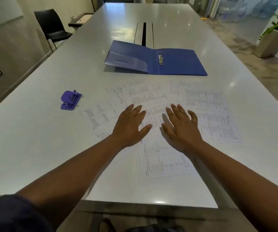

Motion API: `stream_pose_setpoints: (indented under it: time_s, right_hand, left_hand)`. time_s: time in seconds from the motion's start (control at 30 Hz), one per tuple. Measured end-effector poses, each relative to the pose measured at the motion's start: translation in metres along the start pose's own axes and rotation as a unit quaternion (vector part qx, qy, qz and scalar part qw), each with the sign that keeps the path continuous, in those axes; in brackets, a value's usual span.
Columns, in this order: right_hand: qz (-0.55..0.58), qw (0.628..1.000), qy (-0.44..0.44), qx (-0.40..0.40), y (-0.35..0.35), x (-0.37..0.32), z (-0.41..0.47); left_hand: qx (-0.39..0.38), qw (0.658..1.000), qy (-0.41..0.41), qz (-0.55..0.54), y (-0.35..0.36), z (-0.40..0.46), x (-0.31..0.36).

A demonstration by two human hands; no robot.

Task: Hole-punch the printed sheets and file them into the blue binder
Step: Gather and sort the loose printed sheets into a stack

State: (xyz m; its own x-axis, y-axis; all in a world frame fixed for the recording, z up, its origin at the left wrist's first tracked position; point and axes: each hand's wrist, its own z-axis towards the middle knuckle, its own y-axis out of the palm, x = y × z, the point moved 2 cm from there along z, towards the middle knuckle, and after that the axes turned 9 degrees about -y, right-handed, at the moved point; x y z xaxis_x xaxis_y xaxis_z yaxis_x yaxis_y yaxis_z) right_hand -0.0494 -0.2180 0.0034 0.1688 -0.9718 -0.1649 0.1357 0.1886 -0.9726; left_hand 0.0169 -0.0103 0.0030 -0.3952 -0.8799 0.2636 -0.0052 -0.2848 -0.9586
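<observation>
My left hand (129, 124) and right hand (180, 127) are spread flat, fingers straight, palms down over the printed sheets (156, 104), which fan out loosely beneath and around them; their print is too small to read. Beyond my fingertips the blue binder (173, 61) lies open with no label showing. The purple hole punch (70, 99) sits well left of my left hand.

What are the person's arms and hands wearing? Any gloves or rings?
No gloves show on the left hand or the right hand, and I can't spot any rings, watch or bracelets. Both forearms are bare. A dark navy sleeve sits pushed up high on the left arm. The right arm's sleeve isn't in view.
</observation>
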Motion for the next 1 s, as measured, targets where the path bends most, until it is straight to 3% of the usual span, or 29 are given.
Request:
stream_pose_setpoints:
  time_s: [0.2, 0.4, 0.6, 0.7, 0.8, 0.83, 0.93, 1.0]
  right_hand:
    - [0.047, 0.998, -0.029, -0.042, 0.008, 0.002, -0.003]
    - [0.022, 0.997, -0.033, -0.072, 0.011, 0.004, 0.000]
    - [0.019, 0.997, -0.031, -0.070, 0.012, 0.005, 0.002]
    - [0.021, 0.997, -0.029, -0.069, 0.013, 0.005, 0.003]
    - [0.022, 0.997, -0.029, -0.068, 0.013, 0.006, 0.002]
    - [0.023, 0.997, -0.029, -0.068, 0.012, 0.006, 0.002]
    - [0.028, 0.997, -0.030, -0.066, 0.011, 0.005, 0.003]
    - [0.029, 0.997, -0.031, -0.064, 0.011, 0.006, 0.003]
  left_hand:
    - [-0.005, 1.000, -0.004, -0.010, 0.010, 0.002, -0.006]
    - [-0.036, 0.995, -0.070, -0.059, 0.008, 0.006, -0.008]
    - [-0.066, 0.957, -0.162, -0.231, 0.003, 0.017, -0.016]
    - [-0.077, 0.893, -0.205, -0.393, -0.001, 0.022, -0.018]
    - [-0.075, 0.745, -0.282, -0.600, -0.016, 0.034, -0.018]
    - [-0.064, 0.714, -0.309, -0.625, -0.020, 0.040, -0.019]
    - [-0.044, 0.659, -0.374, -0.651, -0.027, 0.056, -0.026]
    - [-0.032, 0.641, -0.396, -0.657, -0.027, 0.062, -0.029]
